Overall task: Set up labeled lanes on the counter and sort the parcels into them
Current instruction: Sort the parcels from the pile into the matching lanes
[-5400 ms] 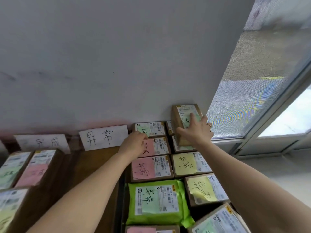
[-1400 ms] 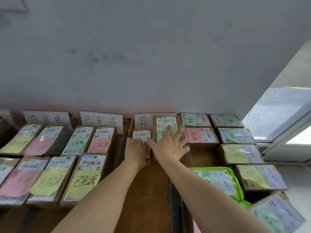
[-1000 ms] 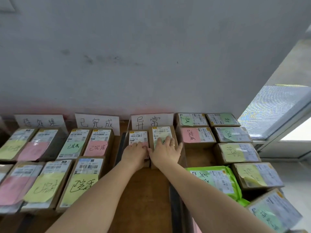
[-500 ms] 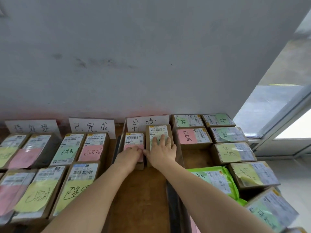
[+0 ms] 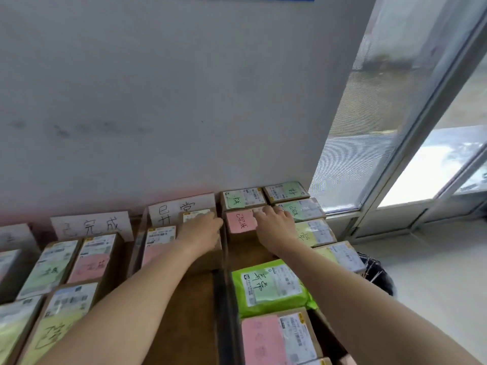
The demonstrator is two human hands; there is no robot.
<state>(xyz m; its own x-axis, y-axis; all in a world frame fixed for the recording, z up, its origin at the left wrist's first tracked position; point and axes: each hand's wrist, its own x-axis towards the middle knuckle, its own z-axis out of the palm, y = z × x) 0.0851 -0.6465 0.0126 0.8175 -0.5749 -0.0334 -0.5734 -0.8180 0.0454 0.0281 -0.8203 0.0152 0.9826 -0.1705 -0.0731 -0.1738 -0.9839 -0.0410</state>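
Lower left, the white card (image 5: pixel 91 226) reads 已完成. The second card (image 5: pixel 181 208), above my left hand (image 5: pixel 203 230), reads 异常. The pink note (image 5: pixel 241 221) beside my right hand (image 5: pixel 275 227) says 已完成, and the green bag (image 5: pixel 268 285) says 异常.

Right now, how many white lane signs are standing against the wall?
3: left-edge sign, cut off; middle sign; right sign, just beyond the left hand. More may sit out of frame.
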